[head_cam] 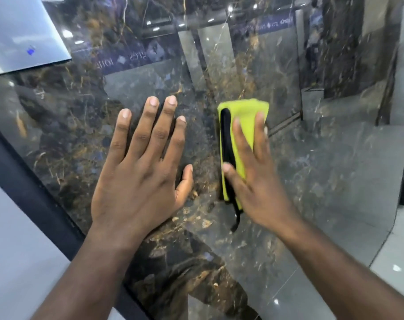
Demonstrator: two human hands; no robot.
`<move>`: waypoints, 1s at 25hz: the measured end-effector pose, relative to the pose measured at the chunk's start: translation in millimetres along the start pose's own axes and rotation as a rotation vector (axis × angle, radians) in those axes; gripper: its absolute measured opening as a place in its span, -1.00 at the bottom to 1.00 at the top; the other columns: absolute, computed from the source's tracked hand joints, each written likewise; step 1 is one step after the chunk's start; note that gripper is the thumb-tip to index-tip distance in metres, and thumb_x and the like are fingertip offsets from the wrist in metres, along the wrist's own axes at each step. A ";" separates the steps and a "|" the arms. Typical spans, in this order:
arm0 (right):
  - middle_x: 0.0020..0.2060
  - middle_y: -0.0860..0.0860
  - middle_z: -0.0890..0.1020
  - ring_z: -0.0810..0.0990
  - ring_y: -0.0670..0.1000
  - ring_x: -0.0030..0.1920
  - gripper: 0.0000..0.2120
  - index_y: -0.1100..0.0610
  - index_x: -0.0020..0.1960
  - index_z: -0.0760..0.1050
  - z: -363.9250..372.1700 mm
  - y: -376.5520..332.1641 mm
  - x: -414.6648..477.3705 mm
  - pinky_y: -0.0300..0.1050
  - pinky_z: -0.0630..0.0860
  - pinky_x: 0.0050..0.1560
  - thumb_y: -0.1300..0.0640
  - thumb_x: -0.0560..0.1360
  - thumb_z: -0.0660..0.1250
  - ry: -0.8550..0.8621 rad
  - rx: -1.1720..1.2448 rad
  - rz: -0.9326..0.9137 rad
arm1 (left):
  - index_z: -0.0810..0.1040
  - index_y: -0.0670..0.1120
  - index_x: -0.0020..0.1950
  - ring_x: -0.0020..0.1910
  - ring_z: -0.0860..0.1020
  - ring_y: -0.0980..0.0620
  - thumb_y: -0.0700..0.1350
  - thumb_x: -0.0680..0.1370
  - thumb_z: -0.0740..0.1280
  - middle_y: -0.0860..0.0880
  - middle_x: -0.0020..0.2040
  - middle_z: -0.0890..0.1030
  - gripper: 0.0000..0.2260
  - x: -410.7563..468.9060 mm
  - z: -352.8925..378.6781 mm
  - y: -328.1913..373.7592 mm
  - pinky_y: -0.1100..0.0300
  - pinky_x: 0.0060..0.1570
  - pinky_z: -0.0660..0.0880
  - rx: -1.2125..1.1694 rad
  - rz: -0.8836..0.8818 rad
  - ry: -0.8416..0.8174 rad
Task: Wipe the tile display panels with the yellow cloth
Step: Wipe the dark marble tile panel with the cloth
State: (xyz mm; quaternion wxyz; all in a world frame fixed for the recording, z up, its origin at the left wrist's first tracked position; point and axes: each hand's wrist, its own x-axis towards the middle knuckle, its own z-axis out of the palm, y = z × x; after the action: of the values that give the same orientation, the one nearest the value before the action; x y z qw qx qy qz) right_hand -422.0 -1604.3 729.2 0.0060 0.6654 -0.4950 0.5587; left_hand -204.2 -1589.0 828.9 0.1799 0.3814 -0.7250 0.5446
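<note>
A left hand (136, 181) lies flat, fingers spread, on a glossy dark marble panel (58, 135); beside it, the right hand (254, 181) presses a yellow cloth (245, 109) flat-fingered. Reflected lettering (120, 60) is mirrored, unreadable.

The lower right of the yellow cloth (245, 116) is covered by the right hand (254, 181), whose fingers are smeared by motion blur. The left forearm (81, 273) and right forearm (334, 273) are cut off at the bottom edge. Lettering (120, 60) reflected in the marble panel (323, 181) is too blurred to be read. A small blue mark (31, 51) on the pale board (23, 24) cannot be identified.
</note>
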 end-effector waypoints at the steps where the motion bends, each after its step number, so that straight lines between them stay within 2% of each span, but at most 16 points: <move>1: 0.63 -0.16 -0.47 -0.40 0.06 0.67 -0.25 -0.24 0.71 -0.22 3.6 10.0 -19.9 0.20 -0.14 0.61 -0.09 0.74 0.22 -0.033 -0.003 0.000 | 0.17 -0.19 0.74 0.76 -0.03 -0.21 0.18 0.73 0.13 -0.21 0.78 0.01 -0.32 0.8 0.1 0.2 -0.28 0.71 -0.07 -0.013 -0.012 0.013; 4: 0.62 -0.14 -0.50 -0.43 0.03 0.66 -0.23 -0.22 0.72 -0.22 -14.5 43.3 7.2 0.34 -0.14 0.67 -0.01 0.74 0.25 0.049 0.138 0.189 | 0.38 -0.20 0.62 0.74 0.12 -0.24 0.14 0.69 0.25 -0.22 0.73 0.19 -0.40 12.1 -2.0 8.2 -0.27 0.71 -0.05 -0.069 -0.094 0.065; 5: 0.63 -0.07 -0.48 -0.42 0.05 0.66 -0.23 -0.18 0.73 -0.20 -26.9 46.7 33.3 0.32 -0.18 0.68 0.02 0.74 0.25 0.095 0.168 0.220 | 0.43 -0.20 0.58 0.73 0.14 -0.25 0.13 0.68 0.27 -0.23 0.72 0.23 -0.42 20.5 -1.9 13.7 -0.27 0.71 -0.04 -0.082 -0.117 0.083; 7: 0.66 0.00 -0.44 -0.41 0.08 0.67 -0.25 -0.12 0.74 -0.16 -40.1 42.3 64.2 0.19 -0.27 0.68 0.02 0.74 0.24 0.115 0.151 0.128 | 0.46 -0.20 0.55 0.72 0.15 -0.26 0.14 0.67 0.28 -0.24 0.71 0.25 -0.44 39.8 0.2 27.9 -0.28 0.71 -0.02 -0.086 -0.127 0.103; 9: 0.67 -0.02 -0.42 -0.39 0.13 0.68 -0.28 -0.12 0.74 -0.14 -36.6 46.0 52.3 0.07 -0.26 0.65 -0.02 0.75 0.23 0.073 0.074 -0.042 | 0.47 -0.20 0.55 0.72 0.16 -0.25 0.14 0.67 0.28 -0.22 0.72 0.24 -0.43 59.2 3.3 44.0 -0.30 0.70 -0.01 -0.071 -0.109 0.114; 11: 0.67 -0.07 -0.40 -0.36 0.11 0.69 -0.29 -0.15 0.74 -0.12 -31.5 75.1 19.8 0.13 -0.19 0.67 -0.07 0.75 0.23 -0.003 0.024 -0.100 | 0.49 -0.21 0.54 0.72 0.17 -0.24 0.14 0.66 0.28 -0.21 0.72 0.24 -0.44 76.3 7.3 57.3 -0.31 0.70 0.00 -0.057 -0.095 0.121; 14: 0.65 -0.06 -0.44 -0.40 0.08 0.67 -0.28 -0.15 0.73 -0.13 -58.5 128.1 52.2 0.32 -0.17 0.68 -0.14 0.70 0.19 0.071 0.107 0.067 | 0.50 -0.21 0.53 0.71 0.20 -0.25 0.13 0.65 0.29 -0.21 0.71 0.26 -0.44 101.9 10.8 72.3 -0.30 0.70 -0.01 -0.044 -0.100 0.116; 16: 0.67 0.05 -0.38 -0.38 0.16 0.67 -0.25 -0.08 0.74 -0.12 -81.6 131.7 97.3 0.28 -0.25 0.67 -0.07 0.67 0.18 0.140 0.139 0.136 | 0.50 -0.22 0.53 0.70 0.22 -0.24 0.12 0.65 0.30 -0.21 0.71 0.27 -0.45 118.9 11.8 82.7 -0.29 0.70 0.00 -0.040 -0.121 0.131; 18: 0.67 0.07 -0.38 -0.37 0.23 0.68 -0.27 -0.08 0.74 -0.13 -84.7 125.0 107.2 0.23 -0.26 0.67 -0.03 0.70 0.19 0.148 0.088 -0.008 | 0.50 -0.22 0.54 0.70 0.24 -0.23 0.11 0.65 0.30 -0.20 0.71 0.28 -0.44 136.2 14.2 97.5 -0.29 0.69 0.04 -0.025 -0.133 0.162; 21: 0.67 -0.05 -0.40 -0.35 0.16 0.69 -0.29 -0.18 0.73 -0.15 -70.8 146.3 56.3 0.21 -0.16 0.67 -0.04 0.76 0.22 0.007 -0.031 -0.173 | 0.45 -0.19 0.61 0.71 0.23 -0.20 0.12 0.66 0.29 -0.18 0.72 0.26 -0.41 150.0 22.9 116.8 -0.29 0.69 0.08 -0.058 -0.142 0.184; 23: 0.68 -0.08 -0.39 -0.36 0.12 0.69 -0.29 -0.22 0.72 -0.16 -79.6 175.3 57.9 0.20 -0.16 0.67 -0.09 0.74 0.20 0.025 -0.006 -0.114 | 0.39 -0.18 0.66 0.72 0.20 -0.19 0.12 0.66 0.28 -0.17 0.74 0.22 -0.37 148.8 32.0 122.4 -0.27 0.69 0.10 -0.080 -0.128 0.162; 25: 0.67 -0.07 -0.40 -0.40 0.12 0.67 -0.26 -0.20 0.73 -0.16 -98.7 179.4 102.9 0.09 -0.27 0.65 -0.12 0.69 0.17 0.096 0.098 0.004 | 0.33 -0.18 0.70 0.74 0.15 -0.18 0.14 0.67 0.27 -0.16 0.75 0.18 -0.34 144.6 38.9 122.3 -0.28 0.69 0.08 -0.049 -0.106 0.126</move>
State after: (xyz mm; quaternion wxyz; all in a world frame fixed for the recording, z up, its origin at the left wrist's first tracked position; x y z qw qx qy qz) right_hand -626.0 -1707.5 745.6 -0.0042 0.6365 -0.4674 0.6135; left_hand -382.9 -1662.5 833.6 0.2628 0.3796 -0.7042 0.5394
